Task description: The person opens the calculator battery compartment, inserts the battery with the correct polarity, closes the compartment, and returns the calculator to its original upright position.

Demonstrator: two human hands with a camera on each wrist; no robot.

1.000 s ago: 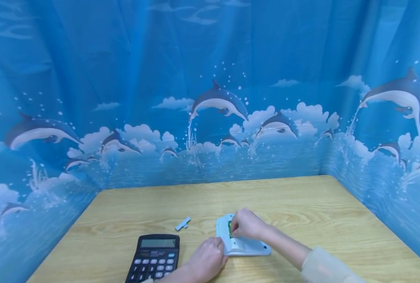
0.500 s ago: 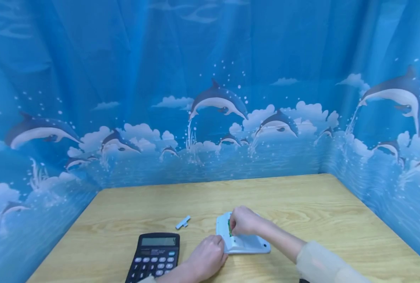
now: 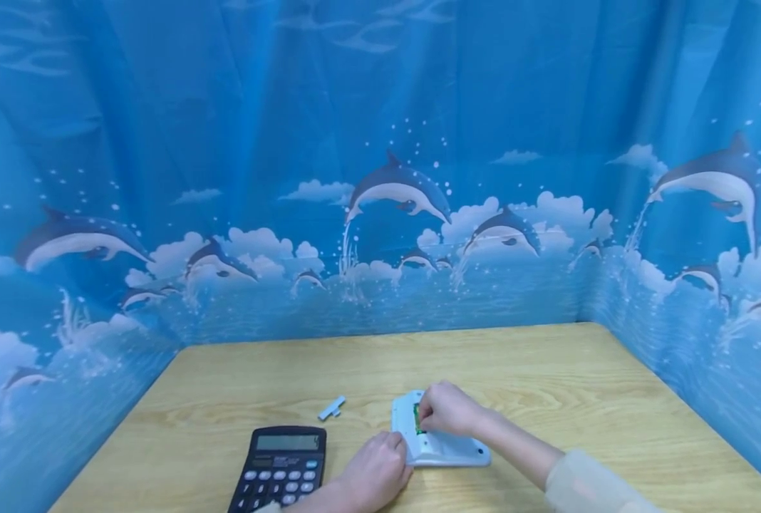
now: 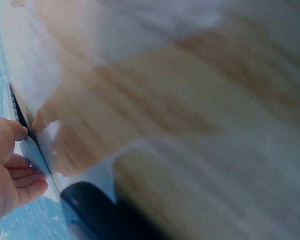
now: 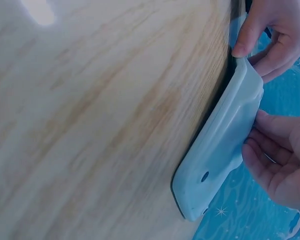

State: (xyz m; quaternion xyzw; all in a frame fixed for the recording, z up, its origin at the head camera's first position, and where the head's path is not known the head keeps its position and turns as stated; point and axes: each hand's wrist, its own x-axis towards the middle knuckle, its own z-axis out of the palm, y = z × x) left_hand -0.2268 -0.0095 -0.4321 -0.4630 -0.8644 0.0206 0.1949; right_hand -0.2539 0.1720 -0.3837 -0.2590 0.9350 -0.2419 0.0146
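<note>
A light-blue calculator (image 3: 447, 447) lies face down on the table, with its battery compartment uncovered. A green battery (image 3: 417, 421) shows in that compartment, partly covered by fingers. My left hand (image 3: 377, 467) grips the calculator's near left edge, thumb on one side and fingers on the other, as the left wrist view shows too. Over the compartment, my right hand (image 3: 451, 410) has its thumb and fingers bent together at the battery; in the right wrist view the fingertips meet the calculator's back and hide what is between them.
A black calculator (image 3: 284, 463) lies face up left of my left hand. Behind it is a small light-blue battery cover (image 3: 332, 408). The wooden table (image 3: 515, 356) ends at a blue dolphin-print curtain (image 3: 380, 178) at the back and sides.
Both hands stay at the light-blue calculator. The right hand shifts slightly over the compartment, and the visible strip of green battery narrows, then widens again. The camera tilts a little.
</note>
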